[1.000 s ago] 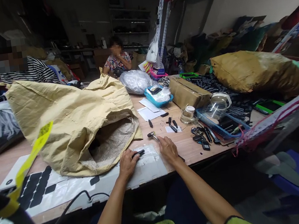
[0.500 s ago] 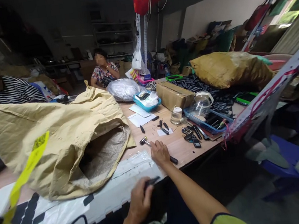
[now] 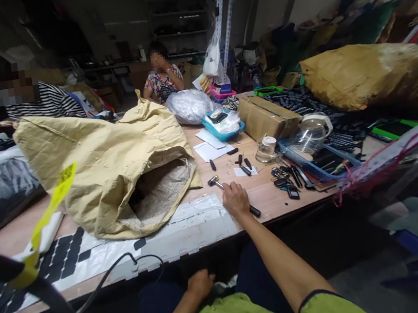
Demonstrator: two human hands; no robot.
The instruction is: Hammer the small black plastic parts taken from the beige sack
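Note:
My right hand point(image 3: 235, 200) rests closed over the black handle of a small hammer point(image 3: 216, 182) on the wooden table point(image 3: 269, 194), its metal head pointing away from me. My left hand point(image 3: 200, 285) is down below the table edge by my lap, against my green shirt; its fingers are hidden. A white foam board point(image 3: 188, 229) with a clear plastic cover lies along the near edge, left of my right hand. A big open tan sack point(image 3: 108, 160) lies just behind the board.
Small black parts point(image 3: 243, 164), keys and fobs point(image 3: 286, 182), a glass jar point(image 3: 266, 148), a blue tray point(image 3: 312, 160), a cardboard box point(image 3: 266, 117) and a full tan sack point(image 3: 368, 74) crowd the right. Two people sit at the far side. A black cable point(image 3: 105, 280) hangs off the near edge.
My left hand took a small black piece off the foam board and dropped below the table to my lap. My right hand stayed on the hammer.

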